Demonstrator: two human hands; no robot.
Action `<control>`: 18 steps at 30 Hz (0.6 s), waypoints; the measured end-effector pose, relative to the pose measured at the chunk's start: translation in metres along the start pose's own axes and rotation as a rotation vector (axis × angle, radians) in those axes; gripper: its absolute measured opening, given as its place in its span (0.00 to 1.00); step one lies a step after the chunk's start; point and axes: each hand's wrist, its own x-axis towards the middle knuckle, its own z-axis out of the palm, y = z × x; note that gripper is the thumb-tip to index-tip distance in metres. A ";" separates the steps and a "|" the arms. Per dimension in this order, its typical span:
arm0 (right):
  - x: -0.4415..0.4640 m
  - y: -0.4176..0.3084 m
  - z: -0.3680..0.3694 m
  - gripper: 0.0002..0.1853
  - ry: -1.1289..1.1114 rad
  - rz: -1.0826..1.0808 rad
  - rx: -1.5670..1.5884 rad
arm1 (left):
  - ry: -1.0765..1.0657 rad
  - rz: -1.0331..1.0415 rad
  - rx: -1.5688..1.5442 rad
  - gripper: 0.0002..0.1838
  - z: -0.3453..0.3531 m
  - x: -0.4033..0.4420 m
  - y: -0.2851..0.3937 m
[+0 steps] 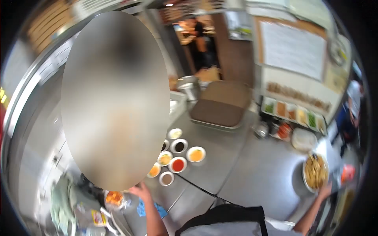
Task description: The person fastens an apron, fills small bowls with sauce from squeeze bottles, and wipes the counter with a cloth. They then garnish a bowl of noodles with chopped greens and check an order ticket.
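Note:
At the right end of the metal counter, my right hand [325,190] grips the lower right rim of a white bowl of fries [315,172]. My left hand [141,191] is at the lower left, its fingers apart and partly hidden by a large blurred oval. Nothing shows in it. Just below it lies a blue cloth [156,210]. To its left is a container of orange-red food [114,198]. Several small sauce bowls stand above and to the right of it, among them a red sauce [178,165], a dark sauce [179,146] and a yellow-orange one [196,154].
A brown-lidded bin [220,105] stands at the back of the metal counter [256,169]. On the right are a row of topping trays [292,114] and a clear tub [303,139]. Another person [350,110] is at the far right, and one [199,39] in the back room.

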 end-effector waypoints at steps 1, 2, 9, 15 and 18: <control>0.022 0.058 0.016 0.24 -0.127 0.126 0.285 | -0.022 -0.067 -0.096 0.33 -0.006 -0.002 0.012; 0.023 0.074 0.018 0.27 -0.249 0.092 0.286 | -0.014 -0.065 -0.141 0.34 -0.008 -0.004 0.015; 0.029 0.104 0.054 0.19 -0.288 -0.077 0.275 | -0.082 -0.078 -0.233 0.33 -0.017 -0.002 0.044; -0.030 0.048 0.035 0.22 -0.452 -0.176 0.113 | -0.202 -0.068 -0.279 0.31 -0.017 -0.013 0.072; -0.061 0.018 0.034 0.24 -0.547 -0.227 0.014 | -0.272 -0.005 -0.219 0.30 -0.025 -0.017 0.093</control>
